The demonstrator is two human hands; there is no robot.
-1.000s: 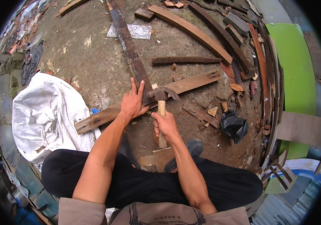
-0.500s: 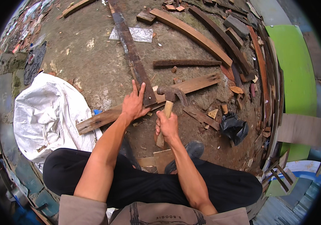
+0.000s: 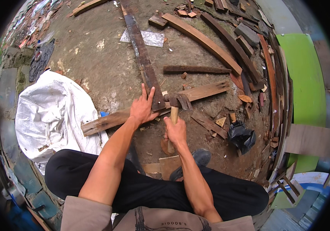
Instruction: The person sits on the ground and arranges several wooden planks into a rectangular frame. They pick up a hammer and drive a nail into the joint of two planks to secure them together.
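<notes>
Currently, a white tarpaulin lies on the ground left of the hands. The left hand presses flat, fingers spread, on a pale plank crossed by a dark plank. The right hand grips a wooden-handled hammer, its head resting at the crossing. The planks remain crossed; any nail is not discernible.

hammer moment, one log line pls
left hand flat on plank | right hand grips hammer handle | head at plank
</notes>
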